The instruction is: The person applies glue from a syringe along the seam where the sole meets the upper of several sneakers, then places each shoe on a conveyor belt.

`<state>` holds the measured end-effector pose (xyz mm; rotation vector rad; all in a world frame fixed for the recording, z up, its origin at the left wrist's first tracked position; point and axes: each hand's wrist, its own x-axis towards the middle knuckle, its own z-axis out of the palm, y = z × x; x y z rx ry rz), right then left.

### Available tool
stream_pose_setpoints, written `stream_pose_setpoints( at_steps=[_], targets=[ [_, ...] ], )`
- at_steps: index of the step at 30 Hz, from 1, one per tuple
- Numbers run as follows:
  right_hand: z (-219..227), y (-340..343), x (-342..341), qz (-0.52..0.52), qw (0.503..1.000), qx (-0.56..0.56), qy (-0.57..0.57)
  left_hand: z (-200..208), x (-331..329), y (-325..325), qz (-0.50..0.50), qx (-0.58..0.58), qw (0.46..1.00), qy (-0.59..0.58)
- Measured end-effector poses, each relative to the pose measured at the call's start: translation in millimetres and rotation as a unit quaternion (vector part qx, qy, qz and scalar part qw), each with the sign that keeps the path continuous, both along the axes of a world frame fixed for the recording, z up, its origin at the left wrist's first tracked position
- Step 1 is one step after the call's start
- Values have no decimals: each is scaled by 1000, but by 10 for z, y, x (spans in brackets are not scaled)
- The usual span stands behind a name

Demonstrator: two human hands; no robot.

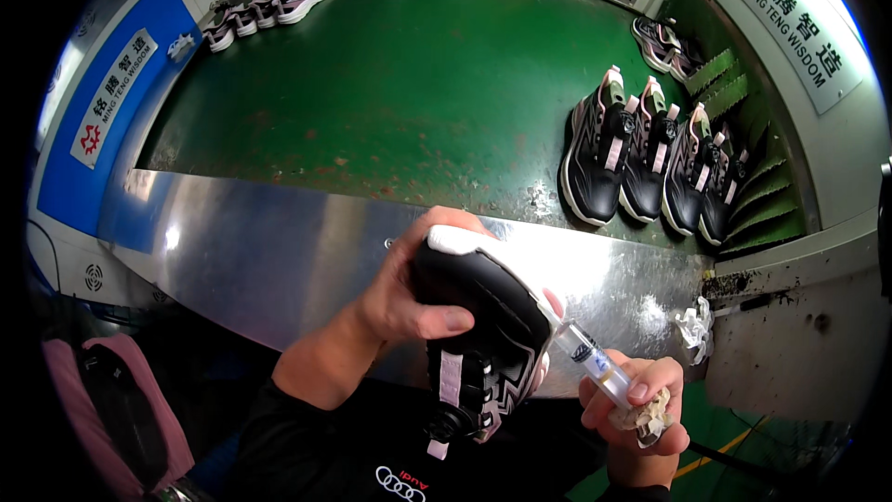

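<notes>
My left hand (409, 297) is closed around the toe end of a black sneaker (488, 316) with a white sole and pink straps. The thumb presses on the upper; the other fingers go behind the sole, partly hidden. In my right hand (641, 400) is a clear plastic syringe (592, 364), its tip at the seam between the sole and the upper on the shoe's right side. A crumpled, yellowish wad (648, 418) sits at the syringe's rear end, against my right fingers. The shoe is tilted, toe away from me and heel toward my body.
Several finished-looking black sneakers (595, 158) stand in a row on the green conveyor belt (372, 84), before a slatted green curtain (757, 186). More shoes (279, 2) are at the far left. A metal ledge (260, 232) runs in front, with crumpled white scraps (694, 328) at its right end.
</notes>
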<state>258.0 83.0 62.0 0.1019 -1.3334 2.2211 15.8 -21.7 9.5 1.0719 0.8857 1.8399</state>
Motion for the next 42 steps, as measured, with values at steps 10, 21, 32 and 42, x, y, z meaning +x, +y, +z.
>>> stream_pose_setpoints(
  at_steps=[10, 21, 32, 42],
  targets=[
    [-275, -11, 177, -28, 999, 4, -16, 56, -25, 59, 13, -49, 991, -121],
    [-449, -73, 334, -20, 997, 9, -70, 39, -91, 202, -10, -78, 983, -165],
    [-566, -229, 517, -18, 997, 29, -75, -52, -130, 200, -1, -93, 954, -285],
    [-691, -324, 668, -15, 997, 42, -59, -52, -196, 227, -41, -100, 919, -380]
  ],
)
